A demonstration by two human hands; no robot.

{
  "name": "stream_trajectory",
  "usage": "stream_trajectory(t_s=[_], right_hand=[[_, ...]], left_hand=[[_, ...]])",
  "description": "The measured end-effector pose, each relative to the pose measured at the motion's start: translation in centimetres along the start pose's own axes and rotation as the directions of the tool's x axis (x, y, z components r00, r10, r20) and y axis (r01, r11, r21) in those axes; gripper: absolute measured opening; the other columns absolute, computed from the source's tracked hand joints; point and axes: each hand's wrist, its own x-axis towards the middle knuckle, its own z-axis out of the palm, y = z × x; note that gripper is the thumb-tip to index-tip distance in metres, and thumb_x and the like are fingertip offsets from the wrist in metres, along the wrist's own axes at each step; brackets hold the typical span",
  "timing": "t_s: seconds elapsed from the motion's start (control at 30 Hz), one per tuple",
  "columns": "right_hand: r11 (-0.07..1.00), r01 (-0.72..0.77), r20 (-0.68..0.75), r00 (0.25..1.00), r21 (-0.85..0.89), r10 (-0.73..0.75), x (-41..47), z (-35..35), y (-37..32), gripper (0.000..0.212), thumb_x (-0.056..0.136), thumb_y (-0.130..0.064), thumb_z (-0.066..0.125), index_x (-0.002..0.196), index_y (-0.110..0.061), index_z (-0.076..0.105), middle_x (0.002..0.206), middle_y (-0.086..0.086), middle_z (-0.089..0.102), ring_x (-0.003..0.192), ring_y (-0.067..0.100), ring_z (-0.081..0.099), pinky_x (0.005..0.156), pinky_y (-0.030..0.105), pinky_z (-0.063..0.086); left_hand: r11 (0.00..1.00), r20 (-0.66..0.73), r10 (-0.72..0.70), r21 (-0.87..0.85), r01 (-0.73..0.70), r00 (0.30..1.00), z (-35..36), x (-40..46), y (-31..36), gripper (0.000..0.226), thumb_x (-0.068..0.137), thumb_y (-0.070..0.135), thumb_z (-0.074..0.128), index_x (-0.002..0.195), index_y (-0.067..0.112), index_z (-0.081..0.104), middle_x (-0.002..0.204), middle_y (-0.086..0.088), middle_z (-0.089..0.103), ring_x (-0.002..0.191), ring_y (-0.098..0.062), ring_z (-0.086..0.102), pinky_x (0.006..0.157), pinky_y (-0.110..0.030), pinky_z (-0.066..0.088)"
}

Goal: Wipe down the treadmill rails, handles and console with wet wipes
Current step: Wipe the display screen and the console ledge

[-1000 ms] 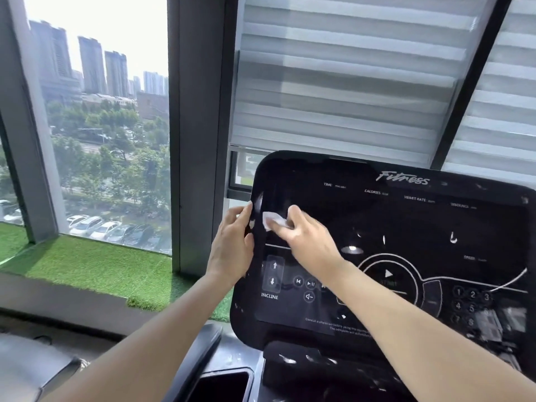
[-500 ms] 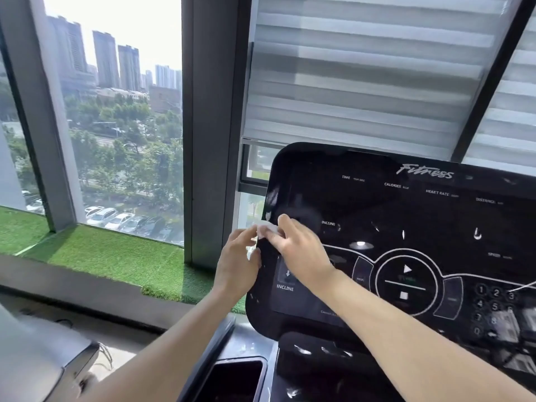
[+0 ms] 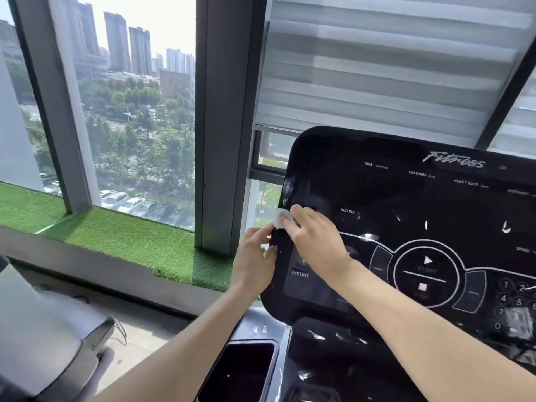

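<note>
Since a second ago the wipe (image 3: 280, 218) has slid left off the dark panel and now sits right at the left edge of the console (image 3: 406, 198), and my view has swung a bit so the console sits further right and lower.

Progress-wise, I'd call this early. The top left of the console looks smeary, like it's been gone over, but I'm only working that left rim now. The big middle with the START ring (image 3: 426, 269), the keypad (image 3: 513, 300) on the right and the tray (image 3: 243, 369) below show no sign of wiping that I can tell, and the rails and handles aren't even in shot, so those are presumably all still to do.

Hands: my right hand (image 3: 316, 239) has its fingers bent down over the wipe, pressing it onto the console edge, so it's closed around that little white wad. My left hand (image 3: 255, 259) is curled round the console's left rim just below the wipe, thumb in front and fingers behind, steadying the thing. The two hands are nearly touching.
</note>
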Motion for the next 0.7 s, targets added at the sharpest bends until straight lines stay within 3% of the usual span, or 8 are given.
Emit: stream_trajectory(t_s=[0.1, 0.17, 0.37, 0.47, 0.57, 0.7], right_hand=[[0.994, -0.112, -0.029, 0.993, 0.002, 0.112, 3.7, -0.5, 1.9, 0.020, 0.062, 0.008, 0.055, 0.073, -0.002, 0.069, 0.070, 0.007, 0.052, 0.054, 0.021, 0.048, 0.048, 0.024, 0.036], [0.987, -0.158, -0.058, 0.986, 0.032, 0.159, 4.4, -0.4, 2.2, 0.019, 0.061, 0.007, 0.057, 0.075, 0.001, 0.068, 0.072, 0.009, 0.052, 0.054, 0.022, 0.048, 0.048, 0.025, 0.037], [0.999, 0.050, -0.018, 0.999, 0.017, -0.049, -1.0, 0.4, -0.7, 0.029, 0.063, 0.006, 0.049, 0.078, -0.007, 0.071, 0.073, 0.002, 0.055, 0.056, 0.018, 0.051, 0.051, 0.027, 0.045], [1.000, -0.005, -0.064, 0.998, -0.019, 0.004, 2.2, 0.0, 1.0, 0.037, 0.065, 0.008, 0.038, 0.076, -0.004, 0.071, 0.069, 0.004, 0.053, 0.052, 0.019, 0.049, 0.048, 0.025, 0.043], [0.994, -0.111, -0.126, 0.986, -0.022, 0.107, 5.1, -0.4, 2.6, 0.030, 0.058, 0.012, 0.051, 0.078, 0.000, 0.070, 0.070, 0.007, 0.052, 0.050, 0.020, 0.046, 0.046, 0.023, 0.038], [1.000, 0.019, -0.060, 0.998, 0.003, -0.019, 1.5, 0.7, 0.6, 0.034, 0.057, 0.015, 0.063, 0.088, 0.001, 0.069, 0.084, 0.005, 0.049, 0.057, 0.021, 0.049, 0.051, 0.029, 0.045]], left_hand=[[1.000, 0.009, -0.028, -0.003, 0.029, 1.000, 0.1, 0.0, 0.1, 0.047, 0.092, 0.003, 0.051, 0.134, 0.024, 0.053, 0.111, 0.014, 0.050, 0.101, -0.002, 0.055, 0.090, -0.019, 0.047], [0.999, 0.011, -0.044, 0.000, 0.044, 0.999, 0.1, -0.1, 0.1, 0.047, 0.093, 0.005, 0.051, 0.135, 0.025, 0.052, 0.113, 0.014, 0.050, 0.101, -0.001, 0.055, 0.090, -0.019, 0.048], [1.000, -0.013, 0.012, -0.008, -0.012, 1.000, -0.1, -0.3, 0.2, 0.043, 0.090, 0.000, 0.053, 0.126, 0.023, 0.059, 0.103, 0.018, 0.050, 0.097, -0.007, 0.057, 0.091, -0.030, 0.051], [1.000, 0.013, -0.014, -0.023, 0.015, 1.000, -0.1, -0.3, 0.2, 0.046, 0.091, 0.004, 0.053, 0.131, 0.026, 0.056, 0.106, 0.020, 0.050, 0.097, -0.004, 0.057, 0.091, -0.032, 0.052], [0.999, 0.032, -0.038, -0.015, 0.038, 0.999, -0.1, -0.2, 0.3, 0.047, 0.092, 0.008, 0.053, 0.134, 0.029, 0.053, 0.107, 0.022, 0.049, 0.098, -0.003, 0.057, 0.089, -0.033, 0.052], [1.000, 0.024, -0.012, -0.013, 0.012, 1.000, -0.3, -0.2, 0.4, 0.046, 0.092, 0.004, 0.052, 0.132, 0.027, 0.054, 0.102, 0.021, 0.049, 0.095, 0.001, 0.056, 0.090, -0.026, 0.050]])
